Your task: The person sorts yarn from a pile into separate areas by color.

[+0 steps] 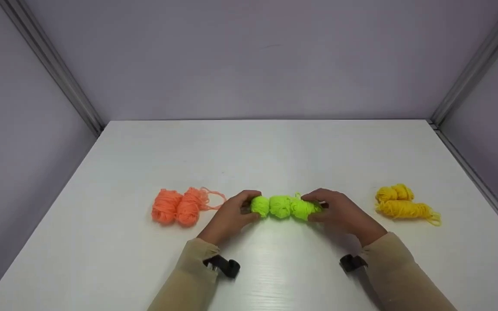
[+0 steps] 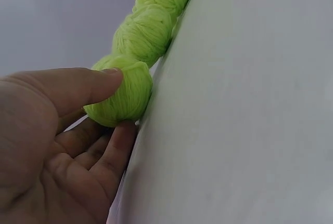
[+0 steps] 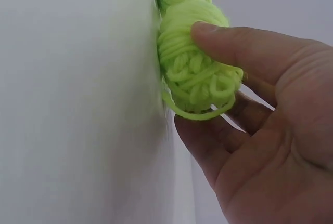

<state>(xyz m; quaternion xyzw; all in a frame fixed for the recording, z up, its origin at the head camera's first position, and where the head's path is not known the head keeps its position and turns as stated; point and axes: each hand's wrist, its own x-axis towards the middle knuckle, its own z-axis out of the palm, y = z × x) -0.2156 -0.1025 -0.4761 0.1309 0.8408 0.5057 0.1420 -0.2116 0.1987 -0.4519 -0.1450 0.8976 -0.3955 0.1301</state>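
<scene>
Three bright green balls of yarn (image 1: 279, 206) lie in a row, side by side, on the white table between the two hands. My left hand (image 1: 231, 216) grips the leftmost green ball (image 2: 127, 91), thumb on its near side and fingers round the far side. At the other end, my right hand (image 1: 344, 214) holds the rightmost green ball (image 3: 200, 78) between thumb and fingers. A loose strand loops from that ball's end in the right wrist view. The middle ball (image 2: 143, 34) is touched by neither hand.
Two orange yarn balls (image 1: 176, 207) with a loose looped strand sit left of the left hand. Yellow yarn bundles (image 1: 404, 209) lie to the right, beyond the right hand. Pale walls enclose the white table (image 1: 270, 151) at the back and sides.
</scene>
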